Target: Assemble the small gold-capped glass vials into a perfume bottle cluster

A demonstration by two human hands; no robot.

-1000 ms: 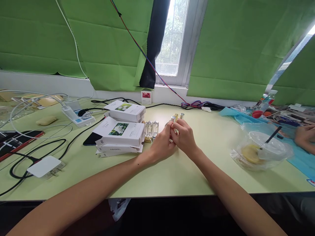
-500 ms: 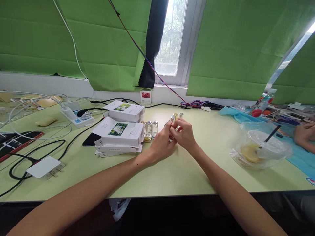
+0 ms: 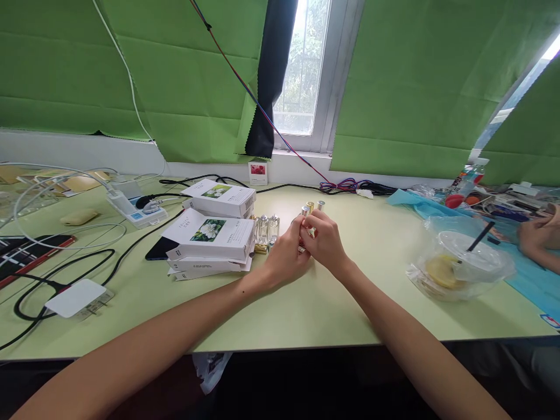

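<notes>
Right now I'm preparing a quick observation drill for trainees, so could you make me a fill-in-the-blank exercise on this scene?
1. The small clear bottles beside the stacked white boxes are nearer to the person's ____ hand than to the other.
2. The straw in the plastic cup is ____.
3. The wide curtain right of the window is ____.

Missing words: left; black; green.

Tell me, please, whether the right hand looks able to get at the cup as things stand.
Probably not directly: the right hand is up against the left hand, and a clear bag seems wrapped around the cup.
</notes>
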